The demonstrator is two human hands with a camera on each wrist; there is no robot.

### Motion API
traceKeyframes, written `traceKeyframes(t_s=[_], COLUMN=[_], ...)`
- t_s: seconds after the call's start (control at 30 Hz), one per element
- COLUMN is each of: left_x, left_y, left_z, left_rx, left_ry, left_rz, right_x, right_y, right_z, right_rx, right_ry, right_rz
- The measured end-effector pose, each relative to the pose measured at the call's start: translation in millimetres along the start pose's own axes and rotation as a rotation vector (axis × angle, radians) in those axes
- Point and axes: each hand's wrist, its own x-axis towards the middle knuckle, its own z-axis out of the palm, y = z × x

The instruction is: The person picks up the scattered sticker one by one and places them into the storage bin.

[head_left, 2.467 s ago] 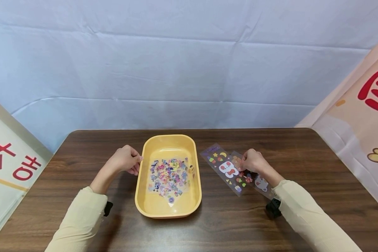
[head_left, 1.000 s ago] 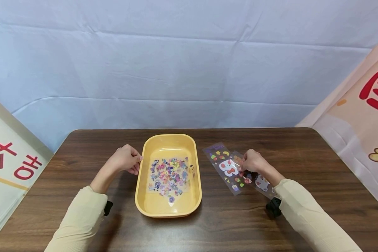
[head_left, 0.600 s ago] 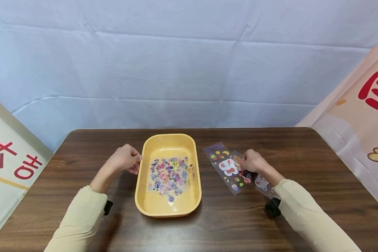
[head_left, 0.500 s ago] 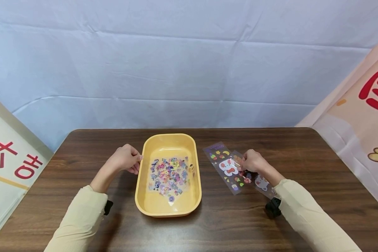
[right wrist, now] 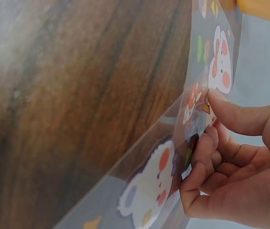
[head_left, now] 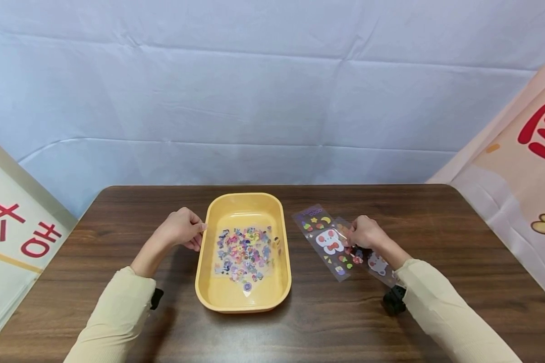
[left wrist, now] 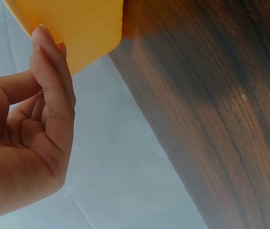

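My left hand point(head_left: 180, 229) pinches the left rim of a yellow plastic tray point(head_left: 245, 205), its other fingers hanging along the outer wall. Inside the tray lie clear sheets of small colourful stickers point(head_left: 244, 253). To the right, my right hand point(head_left: 366, 233) pinches the edge of a clear sticker sheet point(head_left: 329, 242) printed with a white bear, fruit and a moon. A second clear sheet point(head_left: 377, 263) with another white bear passes beneath that hand, overlapping the first. In the right wrist view the thumb point(right wrist: 235, 116) lies over the sheet's edge, fingers curled under it.
Everything stands on a dark wood-grain table point(head_left: 272, 338). Behind its far edge hangs a pale blue cloth point(head_left: 254, 101). Printed banners with red characters flank the table, the left banner point(head_left: 9, 252) and the right banner point(head_left: 518, 176). A black wrist strap point(head_left: 393, 300) shows beneath the right sleeve.
Since the oldest frame the white-bear sheet has turned slightly, its far end shifting right. Over the last second both hands and the tray have stayed nearly still.
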Motion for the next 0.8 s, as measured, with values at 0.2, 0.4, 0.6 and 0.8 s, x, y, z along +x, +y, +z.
traceKeyframes(t_s=[0.2,0.4,0.6,0.8], left_x=[-0.3,0.3,0.9,0.0], left_y=[0.2,-0.4,-1.2,-0.1], left_z=[-0.3,-0.2,0.1,-0.3], left_rx=[0.003,0.0,0.0,-0.003], left_ry=[-0.006,-0.011,-0.016,-0.012], left_rz=[0.002,-0.005,0.003,-0.001], right_x=[-0.2,0.7,1.7,1.9], right_y=[-0.2,2.2,3.4,3.6], right_z=[0.1,-0.8,-0.6,-0.8], right_rx=[0.006,-0.04,-0.015,0.026], right_ry=[0.015,0.064,0.047,0.016], right_rz=[0.005,-0.022,-0.022,-0.017])
